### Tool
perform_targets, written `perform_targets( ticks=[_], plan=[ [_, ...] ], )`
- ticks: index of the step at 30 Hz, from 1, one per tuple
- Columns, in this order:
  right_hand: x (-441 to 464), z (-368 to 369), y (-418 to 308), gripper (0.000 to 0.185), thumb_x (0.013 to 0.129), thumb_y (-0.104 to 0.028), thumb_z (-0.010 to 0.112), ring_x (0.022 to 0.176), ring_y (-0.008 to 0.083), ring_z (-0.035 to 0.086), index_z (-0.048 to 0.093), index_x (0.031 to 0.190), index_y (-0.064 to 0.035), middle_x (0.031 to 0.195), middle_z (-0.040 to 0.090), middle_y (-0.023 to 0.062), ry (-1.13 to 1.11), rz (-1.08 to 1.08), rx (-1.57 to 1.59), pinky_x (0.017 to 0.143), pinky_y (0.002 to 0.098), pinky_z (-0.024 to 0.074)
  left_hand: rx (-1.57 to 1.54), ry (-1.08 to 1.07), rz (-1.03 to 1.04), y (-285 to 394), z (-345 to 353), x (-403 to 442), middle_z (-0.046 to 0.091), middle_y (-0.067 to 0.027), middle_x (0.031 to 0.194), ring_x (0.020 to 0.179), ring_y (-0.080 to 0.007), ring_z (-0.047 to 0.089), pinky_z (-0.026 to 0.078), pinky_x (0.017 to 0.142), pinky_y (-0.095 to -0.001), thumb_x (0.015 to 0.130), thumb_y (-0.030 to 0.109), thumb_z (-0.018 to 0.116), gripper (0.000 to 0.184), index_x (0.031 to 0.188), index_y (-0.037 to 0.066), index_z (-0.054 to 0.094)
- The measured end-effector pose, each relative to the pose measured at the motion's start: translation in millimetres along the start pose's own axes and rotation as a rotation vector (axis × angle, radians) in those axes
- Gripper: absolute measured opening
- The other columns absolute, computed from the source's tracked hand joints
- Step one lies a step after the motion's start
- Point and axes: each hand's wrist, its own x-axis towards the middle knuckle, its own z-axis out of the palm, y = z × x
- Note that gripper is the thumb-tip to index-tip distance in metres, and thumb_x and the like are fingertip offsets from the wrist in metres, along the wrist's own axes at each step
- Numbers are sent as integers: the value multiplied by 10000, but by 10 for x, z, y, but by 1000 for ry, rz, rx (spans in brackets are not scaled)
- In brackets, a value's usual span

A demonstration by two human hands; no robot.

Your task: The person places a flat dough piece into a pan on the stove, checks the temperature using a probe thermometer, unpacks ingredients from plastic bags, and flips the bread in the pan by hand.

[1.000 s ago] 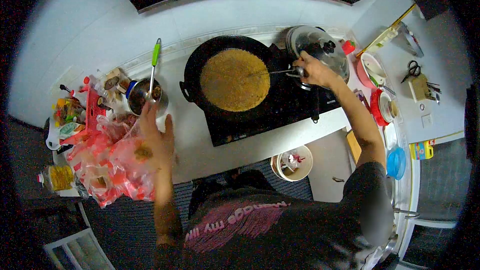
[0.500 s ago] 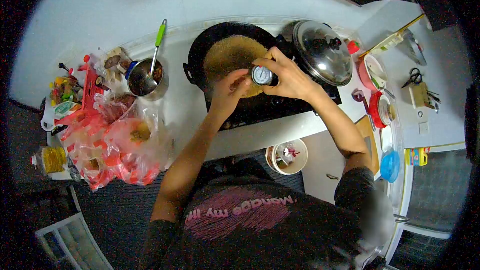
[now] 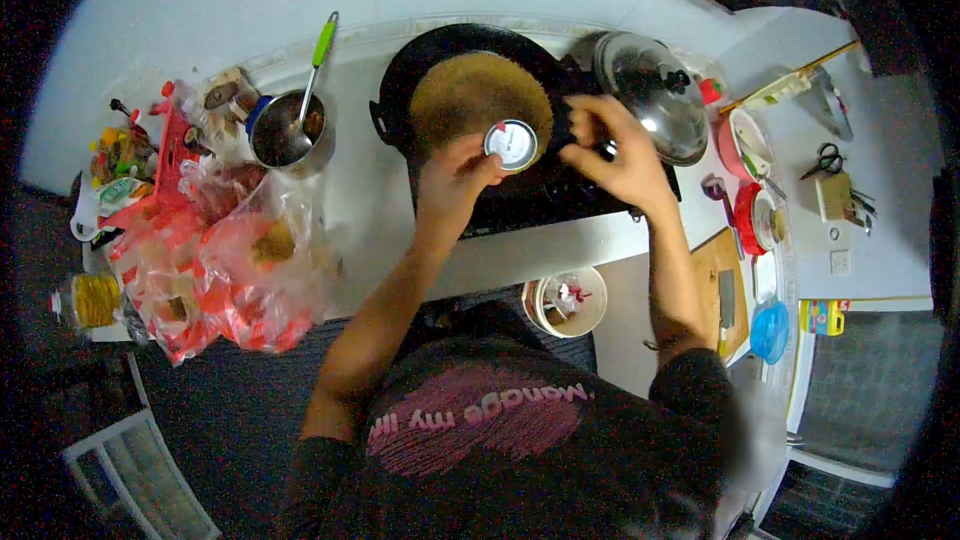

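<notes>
My left hand (image 3: 460, 172) pinches a round dial thermometer (image 3: 511, 144) by its edge, with the dial face turned up. It is above the near right part of a black wok (image 3: 397, 100), which holds yellowish-brown frothy liquid (image 3: 470, 95). To the right of the dial is my right hand (image 3: 622, 152), apart from it, with thumb and fingers spread and nothing visible between them. The wok stands on a black cooktop (image 3: 530, 208). Beyond my right hand lies a glass lid (image 3: 655, 90) with a black knob.
At the left are a pot (image 3: 320, 152) with a green-handled utensil (image 3: 323, 43), red and clear plastic bags (image 3: 235, 275) and an oil bottle (image 3: 95, 300). A white bucket (image 3: 595, 315) stands below the counter. Bowls (image 3: 735, 145) and a cutting board (image 3: 712, 260) with a knife are at the right.
The dial has passed from my right hand to my left. My right hand has let go and moved right, its fingers opening. Earlier, my left hand was over by the bags.
</notes>
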Motion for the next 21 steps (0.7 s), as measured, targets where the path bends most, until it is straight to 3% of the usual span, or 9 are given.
perform_targets(
  ticks=[1,2,3,6,11,16,18,20,21],
  plan=[
    [-139,9,154,266,769,-88,601,657,134,512,553,1016,-1,736,552,37,134,43,-30,648,246,428,0,23,5,-18,-39,-4,618,-104,925,749,-167,622,518,672,-254,800,63,573,256,1030,-44,548],
    [-362,94,633,162,830,-99,526,581,115,514,575,948,0,671,560,46,133,276,131,561,228,434,-32,57,-18,-12,-87,-6,620,-104,914,745,-168,624,520,662,-253,796,60,572,251,1024,-44,555],
    [-541,143,742,149,855,-91,479,546,109,535,583,896,6,662,570,58,47,575,201,483,223,443,-61,91,-42,24,-143,-15,622,-104,904,740,-170,627,522,652,-252,792,56,572,247,1018,-45,561],
    [-1088,858,2024,181,802,-143,554,524,145,590,590,857,25,684,603,111,-144,851,38,439,274,484,-96,152,-91,156,-207,-65,623,-111,885,744,-185,633,530,649,-261,791,62,580,243,1013,-37,571],
    [-1037,1545,2634,313,784,-301,592,686,325,624,580,875,-2,762,616,212,-81,506,-674,598,389,509,-206,201,-165,86,-435,-120,618,-122,872,749,-217,635,541,672,-287,792,53,582,242,1012,-45,555],
    [-875,1706,2676,447,789,-444,534,759,358,611,593,908,-17,805,619,209,-134,605,-697,666,422,499,-133,182,11,127,-656,-240,612,-130,894,769,-227,630,541,702,-314,793,42,580,265,1034,-58,532],
    [-841,1700,2596,458,797,-460,511,765,355,612,607,889,-22,819,620,206,-157,666,-718,673,425,498,-388,231,-132,243,-697,-340,610,-131,902,785,-231,627,538,719,-321,796,42,577,264,1036,-58,529],
    [-803,1671,2582,469,804,-473,495,774,357,612,622,857,-25,837,621,204,-211,707,-755,683,429,495,-399,231,-126,309,-761,-374,605,-134,920,806,-235,622,534,732,-333,801,36,566,260,1040,-58,525],
    [-798,1709,2594,495,812,-494,477,779,355,613,635,803,-25,838,622,207,-130,700,-740,687,433,492,-407,236,-130,314,-786,-431,603,-135,929,816,-237,620,533,738,-339,804,33,560,258,1043,-58,522]
  ],
)
